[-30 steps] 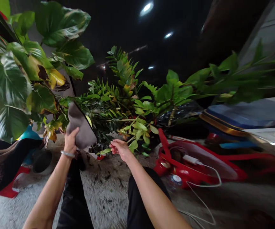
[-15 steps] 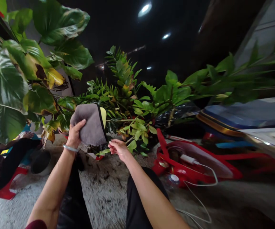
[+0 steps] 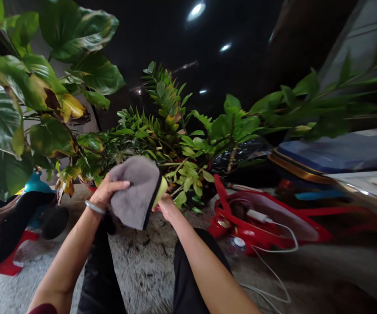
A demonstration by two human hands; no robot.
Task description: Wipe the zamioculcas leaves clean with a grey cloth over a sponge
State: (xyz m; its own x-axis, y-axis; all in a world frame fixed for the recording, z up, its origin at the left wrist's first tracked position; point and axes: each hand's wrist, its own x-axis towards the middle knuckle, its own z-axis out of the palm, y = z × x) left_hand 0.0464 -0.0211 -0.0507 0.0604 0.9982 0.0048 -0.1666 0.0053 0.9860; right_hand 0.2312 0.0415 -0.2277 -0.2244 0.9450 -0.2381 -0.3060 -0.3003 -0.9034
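Observation:
A grey cloth (image 3: 136,192) with black edging and a yellow-green underside is in my left hand (image 3: 107,192), thumb on top and the other fingers beneath it. The wrist wears a pale bangle. At the cloth's right edge, my right hand (image 3: 167,207) is closed, with its fingertips partly hidden by the cloth. What those fingers hold cannot be made out. Just beyond both hands grows a leafy green plant (image 3: 188,176), with some yellowed leaves.
Large-leaved plants (image 3: 49,131) rise at left, near a dark pot (image 3: 56,223) and a seated person's dark-clad leg. To the right lies a red bag (image 3: 266,235) with a white charger (image 3: 256,216) and cable. A bottle (image 3: 239,244) stands beside it. Concrete floor (image 3: 142,270) lies below.
My left hand has moved the cloth right and slightly down, turning it. It now covers the fingertips of my right hand, which were visible by a leafy stem.

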